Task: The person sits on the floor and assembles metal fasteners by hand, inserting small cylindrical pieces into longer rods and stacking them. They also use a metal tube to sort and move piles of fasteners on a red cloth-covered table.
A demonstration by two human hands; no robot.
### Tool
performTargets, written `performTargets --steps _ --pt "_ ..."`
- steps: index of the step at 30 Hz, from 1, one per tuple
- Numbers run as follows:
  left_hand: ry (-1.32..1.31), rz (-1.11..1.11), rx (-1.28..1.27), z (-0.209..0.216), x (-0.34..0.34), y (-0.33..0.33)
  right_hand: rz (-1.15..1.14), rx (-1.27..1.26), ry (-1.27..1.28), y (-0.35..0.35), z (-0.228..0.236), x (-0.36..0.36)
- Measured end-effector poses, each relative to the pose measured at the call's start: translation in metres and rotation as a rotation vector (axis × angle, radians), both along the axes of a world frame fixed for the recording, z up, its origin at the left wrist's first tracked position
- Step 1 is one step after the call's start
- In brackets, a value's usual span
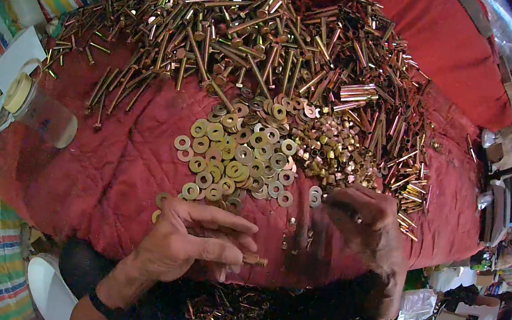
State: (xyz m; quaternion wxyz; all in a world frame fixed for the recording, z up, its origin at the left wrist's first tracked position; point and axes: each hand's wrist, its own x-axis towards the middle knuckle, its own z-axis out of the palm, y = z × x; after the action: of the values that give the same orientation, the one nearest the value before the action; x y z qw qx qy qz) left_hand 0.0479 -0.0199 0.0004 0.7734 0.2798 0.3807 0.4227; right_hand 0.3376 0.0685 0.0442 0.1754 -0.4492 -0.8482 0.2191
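Bolt [256,261] position: near edge of the red cloth [116,173], in our left hand [182,239]. Across the cloth, we have a far heap of bolts [219,47], then washers [236,170], then nuts [335,151], apparently grouped by kind for easy reach. Our right hand [374,226] is curled beside the nuts; we cannot tell whether it holds anything. Our left fingers pinch the bolt, probably to leave one end free; its long axis runs left to right, exposed end pointing right.
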Motion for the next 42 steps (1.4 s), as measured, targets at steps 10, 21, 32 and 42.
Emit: performTargets --steps 10,21,32,42 --pt "0.267 -0.012 0.116 0.003 0.004 -0.003 -0.045 0.302 -0.117 0.016 -0.037 -0.005" --pt "0.306 0.058 0.105 0.007 0.003 -0.002 0.141 0.383 -0.324 0.040 -0.059 -0.020" --pt "0.538 0.173 0.402 0.003 -0.002 -0.001 0.001 -0.162 0.346 -0.021 -0.008 -0.045" --pt "0.371 0.031 0.215 0.008 -0.008 -0.001 0.315 0.106 0.367 -0.025 -0.014 -0.047"
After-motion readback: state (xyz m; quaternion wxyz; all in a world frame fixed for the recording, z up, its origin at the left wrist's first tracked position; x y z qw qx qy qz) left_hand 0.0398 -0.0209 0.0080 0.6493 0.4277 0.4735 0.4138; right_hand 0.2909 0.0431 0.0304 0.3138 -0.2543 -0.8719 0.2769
